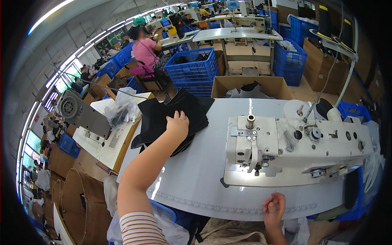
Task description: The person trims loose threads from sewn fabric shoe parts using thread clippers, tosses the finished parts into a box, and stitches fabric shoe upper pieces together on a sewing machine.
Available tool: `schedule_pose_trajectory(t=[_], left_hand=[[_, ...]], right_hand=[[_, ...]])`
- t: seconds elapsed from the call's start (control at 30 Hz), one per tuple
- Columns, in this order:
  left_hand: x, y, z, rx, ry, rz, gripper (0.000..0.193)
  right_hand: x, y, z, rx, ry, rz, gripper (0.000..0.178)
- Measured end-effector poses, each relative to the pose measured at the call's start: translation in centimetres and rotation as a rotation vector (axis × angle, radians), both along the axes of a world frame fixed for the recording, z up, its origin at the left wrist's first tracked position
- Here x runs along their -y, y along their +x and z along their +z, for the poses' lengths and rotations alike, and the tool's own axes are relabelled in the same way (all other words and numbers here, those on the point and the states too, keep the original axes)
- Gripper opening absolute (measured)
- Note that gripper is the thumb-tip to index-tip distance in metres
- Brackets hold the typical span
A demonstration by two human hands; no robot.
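I'm resting the left hand (178, 123), fingers spread, on a stack of black pieces (158, 116) lying directly beneath it; whether it is gripping any, I cannot tell. At the table's (204, 167) near edge, I'm pinching a thin item (274, 195), too small to identify, in the right hand (274, 209). A white sewing machine (281, 141) is standing just beyond that hand.

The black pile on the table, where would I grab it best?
Probably pinch the black pile by its right edge, coming from the right: that edge juts out past the left hand, which lies on top, and the layers are flat and fanned.
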State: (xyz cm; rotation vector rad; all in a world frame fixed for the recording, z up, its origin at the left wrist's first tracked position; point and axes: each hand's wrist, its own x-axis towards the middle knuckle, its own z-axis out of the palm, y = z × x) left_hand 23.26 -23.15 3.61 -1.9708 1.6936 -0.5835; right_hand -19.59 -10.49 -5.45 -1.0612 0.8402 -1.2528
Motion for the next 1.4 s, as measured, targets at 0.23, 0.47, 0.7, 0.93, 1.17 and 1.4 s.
schedule_pose_trajectory(t=[0.23, 0.47, 0.7, 0.93, 1.17, 1.4], left_hand=[[2.1, -2.7, 2.8, -0.196, 0.18, 0.253, 0.03], [-8.2, 18.3, 15.9, 0.262, -0.862, -0.087, 0.016], [-17.6, 1.8, 27.3, -0.183, -1.477, -0.335, 0.035], [-22.4, -16.5, 10.9, -0.185, -0.345, -0.571, 0.032], [-23.0, -21.0, -1.5, -0.354, 0.047, -0.912, 0.035], [-19.9, -20.5, -4.7, -0.399, 0.172, -0.521, 0.028]], right_hand=[[-0.7, 0.0, -0.4, -0.006, -0.02, -0.047, 0.045], [-0.4, 0.3, 0.0, 0.021, -0.014, 0.067, 0.038], [0.0, -0.4, 0.2, -0.005, 0.013, 0.111, 0.036], [0.2, -5.3, 1.9, -0.756, -0.554, -0.248, 0.031], [3.9, -13.9, -1.1, -1.439, -0.496, -0.476, 0.032], [5.2, -14.9, -1.8, -1.459, -0.492, -0.53, 0.041]])
